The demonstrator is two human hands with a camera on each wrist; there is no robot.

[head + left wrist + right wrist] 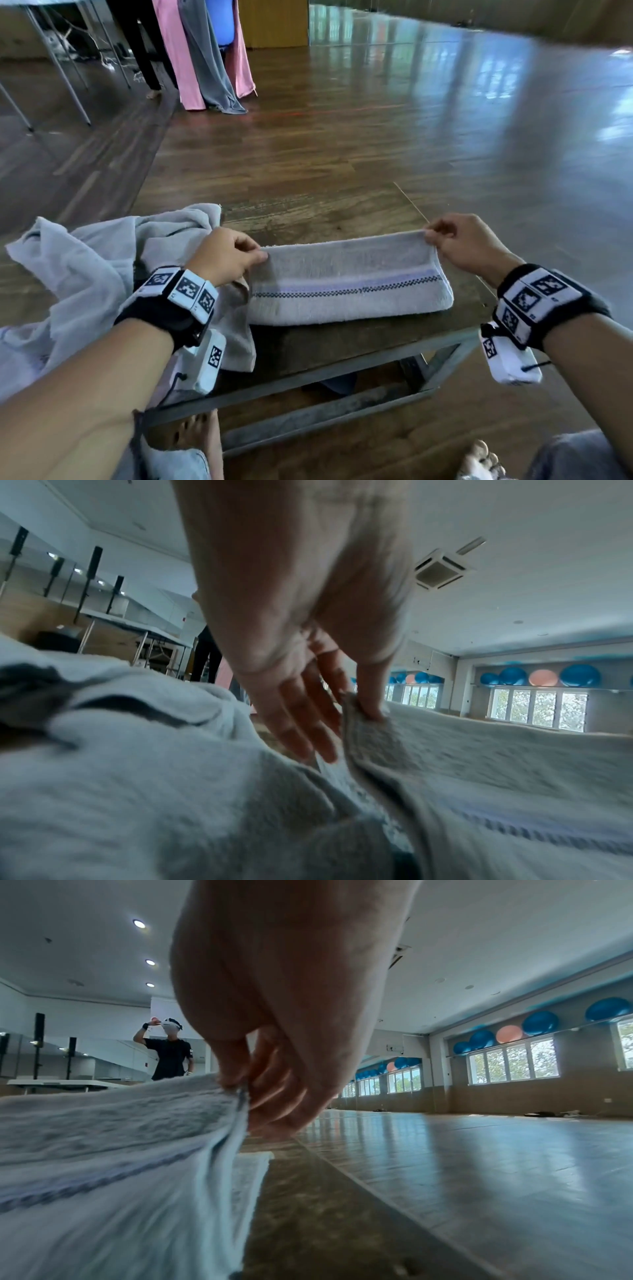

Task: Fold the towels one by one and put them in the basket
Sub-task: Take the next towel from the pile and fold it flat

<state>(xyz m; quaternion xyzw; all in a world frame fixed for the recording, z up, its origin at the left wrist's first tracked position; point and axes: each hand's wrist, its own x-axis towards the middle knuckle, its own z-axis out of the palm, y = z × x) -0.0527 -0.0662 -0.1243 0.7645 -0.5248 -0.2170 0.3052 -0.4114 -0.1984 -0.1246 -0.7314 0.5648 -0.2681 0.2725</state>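
Observation:
A pale grey towel (346, 284) with a dark checkered stripe lies folded lengthwise on a low wooden table (308, 222). My left hand (227, 255) pinches its far left corner, seen close up as the left hand (346, 696) holding the towel (496, 764) edge between thumb and fingers. My right hand (455, 240) pinches the far right corner; in the right wrist view the right hand (246, 1080) holds the lifted towel (113, 1123) edge above the table. No basket is in view.
A heap of crumpled pale towels (85, 270) lies on the table's left side, against my left wrist. Pink and grey cloths (205, 58) hang at the back left near folding table legs (58, 72). Another person (169, 1053) stands far off. My bare feet (198, 431) are under the table.

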